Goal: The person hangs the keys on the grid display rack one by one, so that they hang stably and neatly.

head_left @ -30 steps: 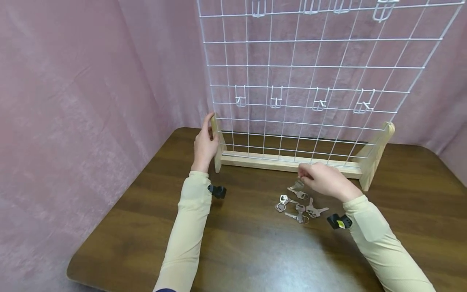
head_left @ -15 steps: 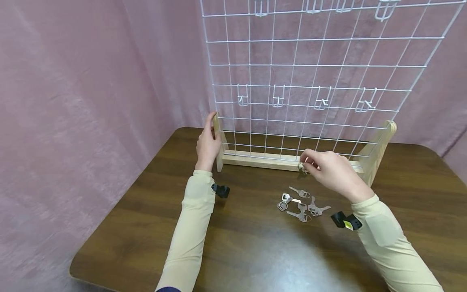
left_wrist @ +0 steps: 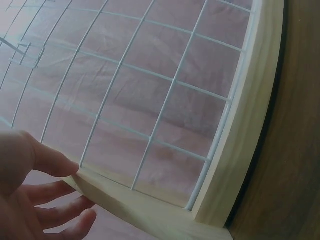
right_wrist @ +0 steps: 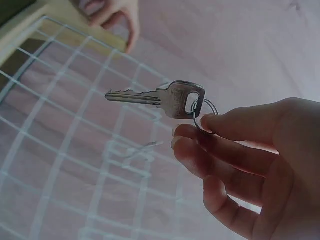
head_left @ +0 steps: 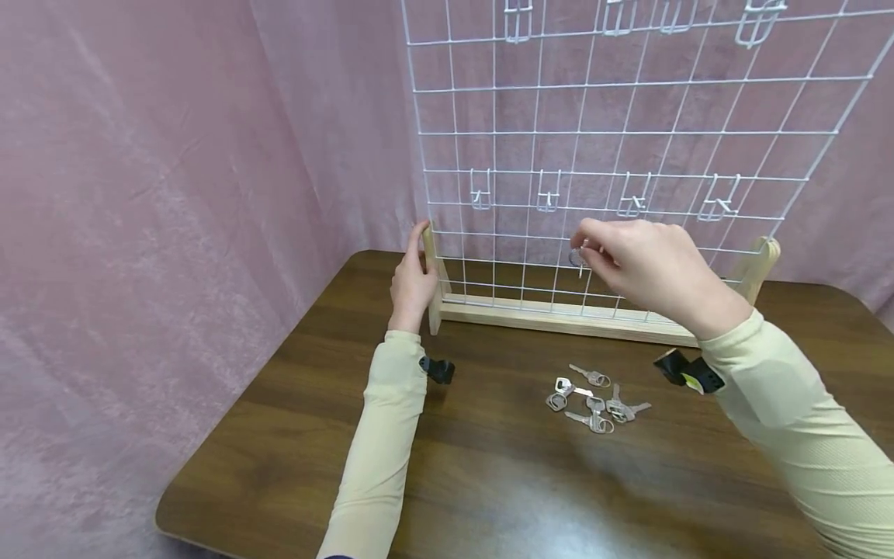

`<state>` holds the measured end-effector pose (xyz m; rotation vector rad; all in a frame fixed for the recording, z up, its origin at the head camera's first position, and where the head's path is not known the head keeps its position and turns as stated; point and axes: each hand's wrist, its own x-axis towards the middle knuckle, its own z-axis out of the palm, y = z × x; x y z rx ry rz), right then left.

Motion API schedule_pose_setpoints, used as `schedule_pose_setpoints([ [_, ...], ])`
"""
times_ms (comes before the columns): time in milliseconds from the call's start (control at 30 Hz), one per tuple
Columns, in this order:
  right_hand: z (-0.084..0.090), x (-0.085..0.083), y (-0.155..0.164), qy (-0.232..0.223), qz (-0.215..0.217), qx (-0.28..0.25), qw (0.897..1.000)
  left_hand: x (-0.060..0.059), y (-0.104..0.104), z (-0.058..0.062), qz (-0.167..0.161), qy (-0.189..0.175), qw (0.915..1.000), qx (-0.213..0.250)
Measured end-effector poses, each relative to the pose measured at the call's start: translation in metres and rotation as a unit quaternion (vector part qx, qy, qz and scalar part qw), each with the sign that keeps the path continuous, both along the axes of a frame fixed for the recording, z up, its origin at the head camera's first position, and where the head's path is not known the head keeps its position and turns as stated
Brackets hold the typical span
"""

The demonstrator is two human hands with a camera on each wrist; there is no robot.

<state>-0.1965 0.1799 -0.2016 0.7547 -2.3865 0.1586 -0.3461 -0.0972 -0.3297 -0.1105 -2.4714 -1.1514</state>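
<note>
One key (right_wrist: 172, 102) is now lifted nearer the hooks (head_left: 549, 200), ring (right_wrist: 195, 122) pinched by right hand (head_left: 646, 260), stand (head_left: 559, 320) held by left hand (head_left: 412, 283).

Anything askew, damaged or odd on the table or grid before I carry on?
Nothing stands out. The hooks hang on the grid, the loose keys lie clustered on the table, and the right hand holds another key by its ring.

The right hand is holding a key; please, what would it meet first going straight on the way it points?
Probably the white wire grid, perhaps with the key touching first; depth ahead of the right hand is unclear.
</note>
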Motion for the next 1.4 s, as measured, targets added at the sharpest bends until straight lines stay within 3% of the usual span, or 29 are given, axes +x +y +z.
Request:
schedule_pose_setpoints([
  [167,0.028,-0.001,-0.013,0.056,0.029,0.013,0.998,0.001,0.000,0.000,0.002,0.000,1.0000,-0.003],
  [267,0.048,-0.005,-0.020,0.067,0.028,0.022,0.997,0.001,0.000,0.000,0.003,-0.003,1.0000,-0.003],
  [467,0.085,-0.015,-0.028,0.045,-0.009,0.041,0.998,0.003,0.003,0.001,0.005,-0.010,0.9999,-0.004],
  [667,0.110,-0.032,-0.031,0.043,-0.022,0.044,0.998,0.006,0.006,0.003,0.008,-0.015,0.9998,-0.010],
  [1133,0.150,-0.062,-0.035,0.096,-0.036,-0.064,0.993,0.005,0.012,0.006,0.007,-0.003,0.9999,-0.007],
  [1400,0.171,-0.076,-0.033,0.054,-0.080,-0.123,0.988,0.003,0.017,0.005,0.001,-0.001,1.0000,-0.002],
])
